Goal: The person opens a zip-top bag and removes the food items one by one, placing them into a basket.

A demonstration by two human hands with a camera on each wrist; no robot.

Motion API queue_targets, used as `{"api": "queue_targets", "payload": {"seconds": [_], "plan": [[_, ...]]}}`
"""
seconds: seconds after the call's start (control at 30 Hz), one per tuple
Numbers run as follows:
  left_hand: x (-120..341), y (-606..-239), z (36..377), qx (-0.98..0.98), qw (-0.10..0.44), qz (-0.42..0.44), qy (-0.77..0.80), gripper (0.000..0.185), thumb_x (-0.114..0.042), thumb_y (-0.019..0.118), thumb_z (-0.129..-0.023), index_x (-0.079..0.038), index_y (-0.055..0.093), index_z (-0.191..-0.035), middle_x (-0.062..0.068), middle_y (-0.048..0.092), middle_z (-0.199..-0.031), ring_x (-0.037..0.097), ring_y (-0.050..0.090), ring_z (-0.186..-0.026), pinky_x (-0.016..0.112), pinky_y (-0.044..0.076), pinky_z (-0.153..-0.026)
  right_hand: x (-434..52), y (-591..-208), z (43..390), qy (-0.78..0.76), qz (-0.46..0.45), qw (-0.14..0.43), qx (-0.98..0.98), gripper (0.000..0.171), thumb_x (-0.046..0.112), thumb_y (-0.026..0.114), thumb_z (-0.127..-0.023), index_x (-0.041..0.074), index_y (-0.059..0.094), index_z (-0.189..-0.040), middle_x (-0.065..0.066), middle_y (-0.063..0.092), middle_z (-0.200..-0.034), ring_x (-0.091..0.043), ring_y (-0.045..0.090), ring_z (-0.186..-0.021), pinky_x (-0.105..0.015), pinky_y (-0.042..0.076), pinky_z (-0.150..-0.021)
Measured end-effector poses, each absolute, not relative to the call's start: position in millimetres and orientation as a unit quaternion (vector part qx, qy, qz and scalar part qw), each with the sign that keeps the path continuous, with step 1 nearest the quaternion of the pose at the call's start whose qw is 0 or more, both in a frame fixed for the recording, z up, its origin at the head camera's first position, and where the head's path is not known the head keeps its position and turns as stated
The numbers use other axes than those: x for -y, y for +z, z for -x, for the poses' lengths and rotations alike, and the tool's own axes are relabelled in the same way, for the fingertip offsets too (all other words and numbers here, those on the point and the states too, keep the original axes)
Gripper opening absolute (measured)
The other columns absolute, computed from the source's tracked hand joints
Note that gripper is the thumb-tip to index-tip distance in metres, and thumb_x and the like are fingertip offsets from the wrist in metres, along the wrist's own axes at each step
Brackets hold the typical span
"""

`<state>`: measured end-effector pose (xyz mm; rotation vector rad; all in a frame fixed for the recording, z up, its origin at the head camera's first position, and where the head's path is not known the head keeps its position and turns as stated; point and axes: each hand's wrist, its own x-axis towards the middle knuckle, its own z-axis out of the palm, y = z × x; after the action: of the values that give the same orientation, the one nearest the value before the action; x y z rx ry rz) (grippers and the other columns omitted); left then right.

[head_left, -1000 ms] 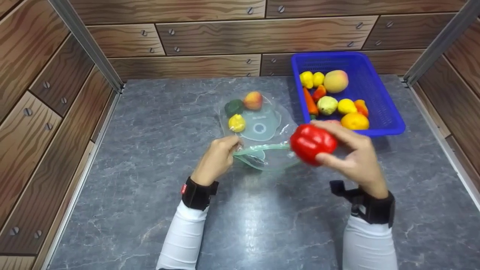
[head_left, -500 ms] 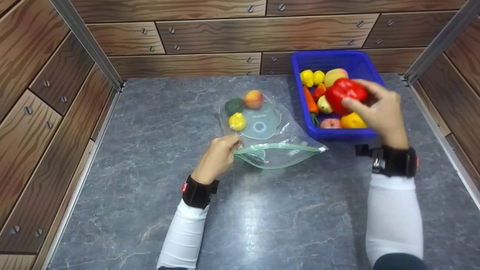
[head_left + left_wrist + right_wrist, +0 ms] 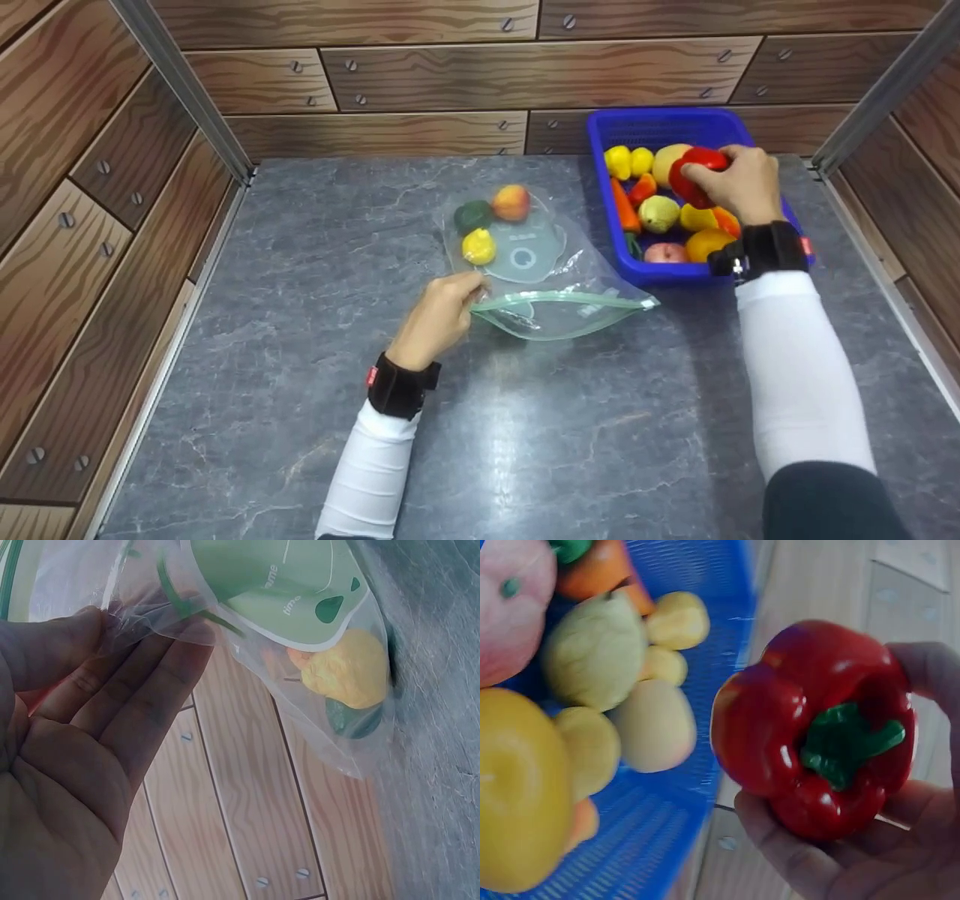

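My right hand (image 3: 739,184) grips a red bell pepper (image 3: 694,174) (image 3: 817,731) over the blue basket (image 3: 649,124), which holds several fruits and vegetables. My left hand (image 3: 442,311) pinches the left corner of the mouth of a clear zip bag (image 3: 547,277) lying on the grey table; its thumb and fingers (image 3: 142,690) hold the film. The bag's mouth is open toward me. Inside it lie a peach (image 3: 511,202), a dark green vegetable (image 3: 471,215) and a yellow fruit (image 3: 478,246) (image 3: 349,679).
Wood-grain walls (image 3: 420,67) close in the grey marble table (image 3: 480,435) at the back and both sides. The basket sits at the back right corner, with a carrot (image 3: 624,206), an orange (image 3: 705,241) and lemons (image 3: 628,160) among its contents.
My right hand has carried the red pepper from beside the bag's mouth back and right, over the blue basket. The left hand and the bag have stayed put.
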<state>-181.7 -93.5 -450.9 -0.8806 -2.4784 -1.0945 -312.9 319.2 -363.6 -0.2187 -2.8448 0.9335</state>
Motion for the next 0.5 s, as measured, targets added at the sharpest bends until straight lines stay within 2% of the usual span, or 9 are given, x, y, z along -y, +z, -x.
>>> {"api": "queue_targets", "payload": {"seconds": [0.17, 0.27, 0.5], "plan": [[94, -451, 182, 0.862, 0.141, 0.303, -0.380, 0.017, 0.011, 0.060, -0.095, -0.002, 0.071, -0.096, 0.011, 0.074, -0.093, 0.023, 0.074, -0.088, 0.029, 0.062, -0.079, -321, -372, 330, 0.284, 0.095, 0.029, 0.954, 0.076, 0.053, 0.063, -0.094, -0.013, 0.058, -0.131, -0.037, 0.059, -0.125, -0.048, 0.058, -0.112, -0.057, 0.054, -0.098], [94, -452, 182, 0.861, 0.137, 0.305, -0.383, 0.015, 0.010, 0.060, -0.096, -0.001, 0.071, -0.096, 0.013, 0.075, -0.095, 0.025, 0.074, -0.090, 0.030, 0.062, -0.080, -322, -376, 336, 0.272, 0.105, 0.006, 0.956, 0.079, 0.056, 0.062, -0.095, -0.014, 0.056, -0.131, -0.037, 0.057, -0.127, -0.049, 0.056, -0.114, -0.058, 0.053, -0.099], [95, -451, 184, 0.861, 0.140, 0.302, -0.385, 0.013, 0.009, 0.060, -0.097, 0.001, 0.071, -0.097, 0.012, 0.075, -0.095, 0.024, 0.074, -0.090, 0.029, 0.062, -0.081, -321, -379, 343, 0.260, 0.097, 0.008, 0.961, 0.073, 0.047, 0.056, -0.100, -0.019, 0.054, -0.132, -0.042, 0.053, -0.135, -0.055, 0.051, -0.124, -0.063, 0.046, -0.105]]}}
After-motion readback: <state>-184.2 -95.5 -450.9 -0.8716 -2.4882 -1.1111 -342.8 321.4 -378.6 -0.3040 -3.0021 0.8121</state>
